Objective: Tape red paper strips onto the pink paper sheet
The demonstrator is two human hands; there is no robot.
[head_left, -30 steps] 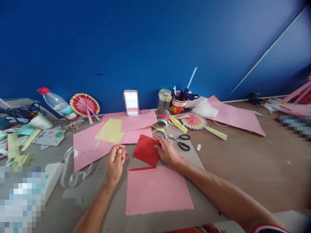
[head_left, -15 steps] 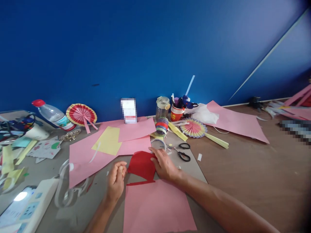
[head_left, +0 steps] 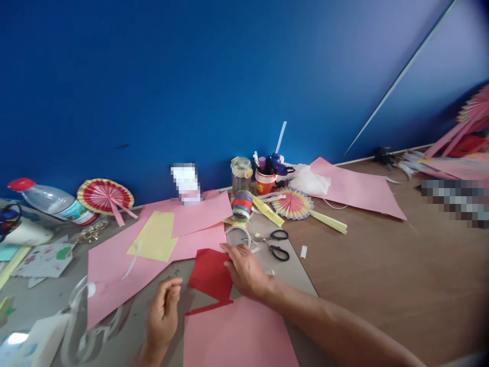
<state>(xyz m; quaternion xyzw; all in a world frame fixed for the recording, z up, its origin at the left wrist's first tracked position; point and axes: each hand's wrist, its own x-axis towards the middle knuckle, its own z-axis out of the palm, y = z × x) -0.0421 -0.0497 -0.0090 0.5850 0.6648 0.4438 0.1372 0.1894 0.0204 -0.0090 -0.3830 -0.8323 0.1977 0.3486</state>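
Note:
A red paper piece [head_left: 210,275] lies on the table, with a thin red strip [head_left: 208,308] along its lower side. My right hand [head_left: 246,270] rests at the right edge of the red paper, fingers stretched out and thumb apart on it. To the left, clear of the paper, is my left hand [head_left: 163,311]. Its fingers are curled toward the thumb, and nothing shows between them. A pink sheet [head_left: 237,336] lies nearest me, its top edge by the red strip. Black-handled scissors [head_left: 277,244] and a tape roll [head_left: 237,237] lie just beyond my right hand.
Pink sheets [head_left: 114,275] with a yellow paper [head_left: 155,237] spread at left. Folded paper fans [head_left: 105,197], a bottle [head_left: 57,201], a jar [head_left: 241,176] and a cup of tools [head_left: 265,182] stand along the blue wall. White strips [head_left: 72,316] coil beside a power strip [head_left: 42,339].
My left hand has moved down and away from the red paper, its pinch loosening. My right hand stays on the paper. The view has shifted, so the table things appear further left.

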